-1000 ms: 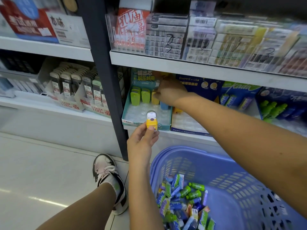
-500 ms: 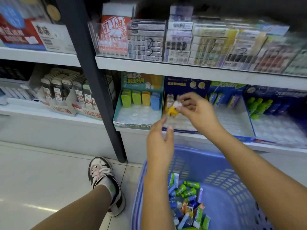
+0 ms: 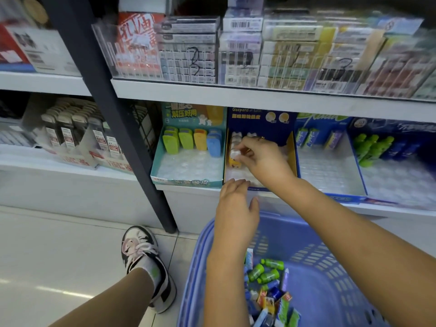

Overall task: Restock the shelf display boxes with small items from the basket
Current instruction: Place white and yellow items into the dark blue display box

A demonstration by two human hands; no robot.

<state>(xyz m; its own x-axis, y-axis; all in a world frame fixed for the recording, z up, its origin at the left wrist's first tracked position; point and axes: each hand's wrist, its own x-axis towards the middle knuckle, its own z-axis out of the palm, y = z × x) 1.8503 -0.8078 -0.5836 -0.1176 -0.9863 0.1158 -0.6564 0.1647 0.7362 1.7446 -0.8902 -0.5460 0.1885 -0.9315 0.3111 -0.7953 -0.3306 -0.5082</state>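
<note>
While we are reaching into the shelf, our right hand (image 3: 264, 161) is pinching a small yellow-and-white item (image 3: 235, 158) inside the dark blue display box (image 3: 259, 119), our left hand (image 3: 236, 208) is hovering released just below it, the basket (image 3: 330, 267) sitting beneath both hands.

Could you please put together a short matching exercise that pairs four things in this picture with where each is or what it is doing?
Column one
1. right hand
2. left hand
3. basket
4. teal display box

Column two
A. stands on the floor and holds loose small items
B. pinches a yellow and white item inside the dark blue display box
C. open and holding nothing, below the other hand
D. has green, yellow and blue items standing at its back

Pairs: 1-B, 2-C, 3-A, 4-D
</note>
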